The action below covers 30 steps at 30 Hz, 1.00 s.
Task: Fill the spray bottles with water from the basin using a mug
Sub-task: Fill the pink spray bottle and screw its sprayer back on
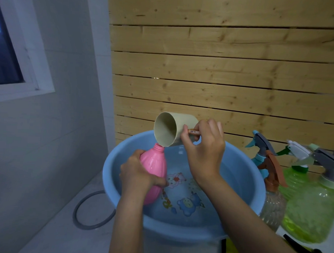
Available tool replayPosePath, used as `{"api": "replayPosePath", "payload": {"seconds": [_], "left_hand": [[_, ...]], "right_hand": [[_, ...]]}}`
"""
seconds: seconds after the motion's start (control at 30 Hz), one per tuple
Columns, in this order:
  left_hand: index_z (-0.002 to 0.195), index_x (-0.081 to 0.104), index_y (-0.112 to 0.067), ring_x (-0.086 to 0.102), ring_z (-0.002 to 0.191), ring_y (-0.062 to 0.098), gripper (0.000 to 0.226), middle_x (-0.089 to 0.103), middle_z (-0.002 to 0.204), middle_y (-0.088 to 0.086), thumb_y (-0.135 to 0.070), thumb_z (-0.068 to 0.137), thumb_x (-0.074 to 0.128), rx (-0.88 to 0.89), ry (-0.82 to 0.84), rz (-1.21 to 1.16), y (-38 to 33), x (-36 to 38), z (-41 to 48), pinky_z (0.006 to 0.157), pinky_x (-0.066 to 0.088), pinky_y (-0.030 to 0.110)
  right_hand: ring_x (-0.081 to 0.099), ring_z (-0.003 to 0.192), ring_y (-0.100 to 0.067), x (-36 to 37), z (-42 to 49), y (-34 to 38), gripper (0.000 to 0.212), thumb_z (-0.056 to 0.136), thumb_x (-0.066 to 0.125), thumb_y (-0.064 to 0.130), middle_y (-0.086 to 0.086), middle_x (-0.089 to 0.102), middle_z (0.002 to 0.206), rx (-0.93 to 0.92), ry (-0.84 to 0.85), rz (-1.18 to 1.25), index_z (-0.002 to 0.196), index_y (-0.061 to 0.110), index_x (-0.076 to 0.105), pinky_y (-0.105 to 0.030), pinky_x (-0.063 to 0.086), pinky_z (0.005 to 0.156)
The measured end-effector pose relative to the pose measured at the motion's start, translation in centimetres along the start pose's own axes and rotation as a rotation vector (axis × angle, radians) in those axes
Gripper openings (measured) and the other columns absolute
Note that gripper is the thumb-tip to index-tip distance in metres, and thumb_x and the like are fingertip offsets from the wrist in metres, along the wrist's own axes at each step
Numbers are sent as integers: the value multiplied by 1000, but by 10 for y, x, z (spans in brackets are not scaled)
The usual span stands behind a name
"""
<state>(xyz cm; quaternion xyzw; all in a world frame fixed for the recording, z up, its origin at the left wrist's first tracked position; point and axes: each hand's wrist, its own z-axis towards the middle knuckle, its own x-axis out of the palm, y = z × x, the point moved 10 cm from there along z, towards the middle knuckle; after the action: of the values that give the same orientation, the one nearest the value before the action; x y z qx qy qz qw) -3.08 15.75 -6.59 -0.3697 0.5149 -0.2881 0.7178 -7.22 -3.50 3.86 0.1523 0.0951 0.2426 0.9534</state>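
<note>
A grey hose [87,226] lies looped on the floor at left. The left hand [136,172] holds the pink bottle [155,163], fingers curled round its body. The bottle is uncapped and tilted, neck upward, over the left part of the blue basin [177,233], which contains water. The beige mug [171,129] is tipped on its side, lower rim at the bottle neck. The right hand [205,146] holds the mug by its handle, fingers closed on it. Just right of the basin stand a clear spray bottle [273,205] and green spray bottles [310,212], trigger heads fitted.
</note>
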Motion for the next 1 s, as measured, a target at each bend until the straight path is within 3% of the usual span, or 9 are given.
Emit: {"api": "replayPosePath", "payload": {"seconds": [0.8, 1.0], "left_hand": [[121, 52, -22, 47, 92, 19, 92, 52, 103, -4, -24, 39, 93, 9, 1, 31, -2, 0, 0, 75, 45, 30], [120, 52, -22, 49, 97, 22, 92, 54, 106, -2, -24, 38, 93, 5, 7, 43, -1, 1, 1, 80, 48, 35]], "right_hand": [[30, 73, -10, -3, -1, 5, 25, 82, 70, 15, -3, 48, 68, -41, -33, 10, 67, 7, 52, -18, 22, 62], [32, 73, -11, -3, -1, 6, 25, 82, 69, 16, -3, 48, 69, -46, -25, 5, 68, 7, 51, -19, 23, 62]]}}
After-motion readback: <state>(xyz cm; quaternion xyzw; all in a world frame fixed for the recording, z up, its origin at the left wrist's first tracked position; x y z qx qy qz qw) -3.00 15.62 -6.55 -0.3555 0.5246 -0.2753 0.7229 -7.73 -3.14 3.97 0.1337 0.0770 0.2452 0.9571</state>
